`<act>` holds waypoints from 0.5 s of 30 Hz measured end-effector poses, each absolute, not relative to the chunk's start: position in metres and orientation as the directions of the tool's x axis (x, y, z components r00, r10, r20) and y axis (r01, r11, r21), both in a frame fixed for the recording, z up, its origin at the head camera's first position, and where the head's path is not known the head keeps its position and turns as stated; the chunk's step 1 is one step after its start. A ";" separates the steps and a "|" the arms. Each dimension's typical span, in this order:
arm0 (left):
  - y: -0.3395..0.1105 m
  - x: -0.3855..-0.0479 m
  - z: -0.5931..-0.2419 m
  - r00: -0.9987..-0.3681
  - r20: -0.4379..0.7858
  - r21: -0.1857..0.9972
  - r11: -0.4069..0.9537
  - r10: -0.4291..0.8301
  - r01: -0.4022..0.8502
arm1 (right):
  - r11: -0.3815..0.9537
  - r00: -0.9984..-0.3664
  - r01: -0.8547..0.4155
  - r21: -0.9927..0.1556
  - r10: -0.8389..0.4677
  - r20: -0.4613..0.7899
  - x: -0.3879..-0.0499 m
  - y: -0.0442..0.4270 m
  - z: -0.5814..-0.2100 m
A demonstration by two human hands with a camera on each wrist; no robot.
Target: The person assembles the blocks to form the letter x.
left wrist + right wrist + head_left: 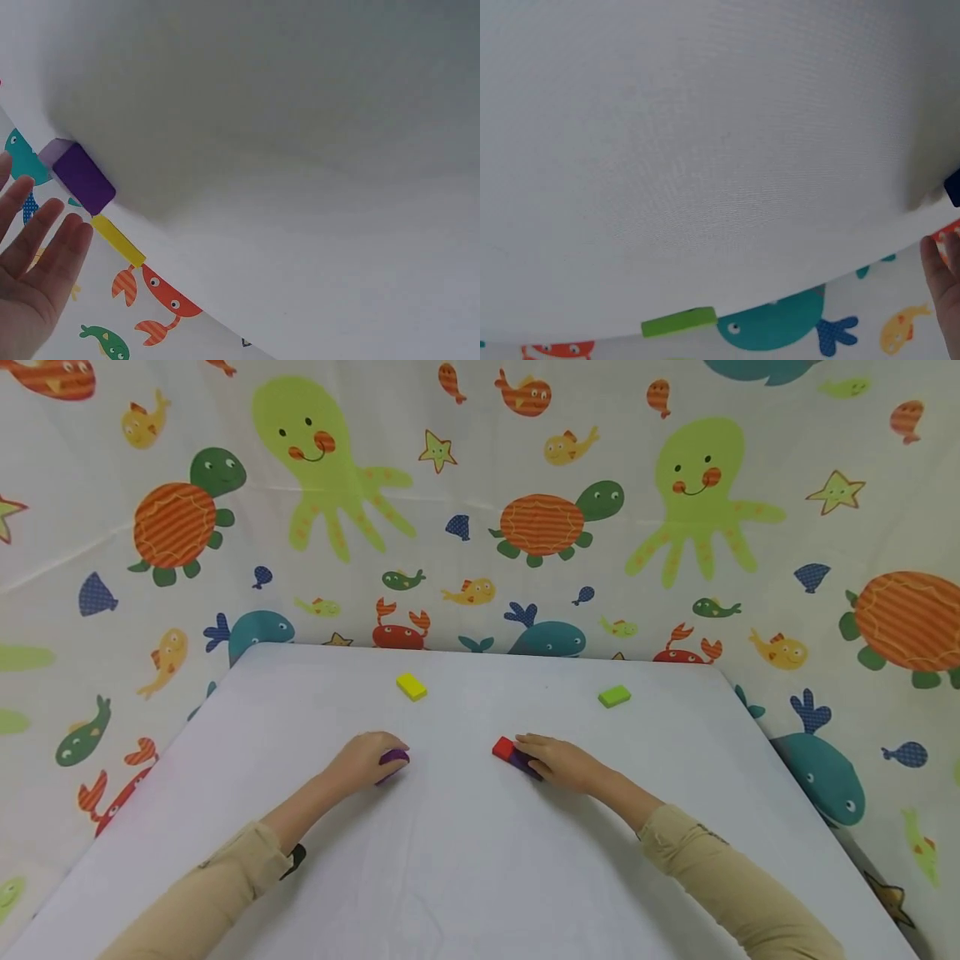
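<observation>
My left hand [367, 762] is at a purple block [394, 756] left of the table's middle, its fingers partly covering it. The left wrist view shows the fingers [45, 251] nearly straight beside the purple block [85, 178]; the thumb's contact is unclear. Right of the middle, my right hand [562, 763] reaches over a dark blue-purple block [522, 762], which lies end to end with a red block [503, 747]. In the right wrist view the fingers [938, 266] look straight, below the dark block [954, 187] at the frame's edge.
A yellow block [412, 687] lies farther back on the white table [450, 860], beyond my left hand. Toward the back right is a green block [615, 696]. A cloth [465, 485] printed with sea animals hangs behind the table and shows at both sides.
</observation>
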State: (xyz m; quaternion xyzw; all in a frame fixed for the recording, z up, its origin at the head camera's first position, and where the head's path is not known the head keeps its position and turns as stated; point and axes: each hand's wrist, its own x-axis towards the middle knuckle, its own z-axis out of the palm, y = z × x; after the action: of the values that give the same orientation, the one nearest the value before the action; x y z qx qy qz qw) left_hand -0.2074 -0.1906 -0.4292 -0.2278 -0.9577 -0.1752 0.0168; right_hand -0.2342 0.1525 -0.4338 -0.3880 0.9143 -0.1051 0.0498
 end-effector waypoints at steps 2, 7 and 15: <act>-0.192 -0.205 -0.432 -0.895 0.119 0.319 0.837 0.431 0.445 | 0.663 -0.677 -0.715 -0.220 -0.735 -0.014 -0.235 0.154 -0.434; -0.192 -0.198 -0.434 -0.902 0.113 0.311 0.848 0.416 0.429 | 0.648 -0.653 -0.729 -0.220 -0.755 -0.059 -0.236 0.156 -0.436; -0.194 -0.190 -0.438 -0.901 0.166 0.293 0.853 0.400 0.433 | 0.658 -0.659 -0.716 -0.232 -0.747 -0.085 -0.233 0.151 -0.436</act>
State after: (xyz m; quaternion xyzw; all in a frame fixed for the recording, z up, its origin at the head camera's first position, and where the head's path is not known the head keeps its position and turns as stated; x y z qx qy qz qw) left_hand -0.1905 -0.1937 -0.4379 -0.2166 -0.9612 -0.1633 0.0494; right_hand -0.2331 0.1508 -0.4356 -0.4036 0.9064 -0.0892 0.0868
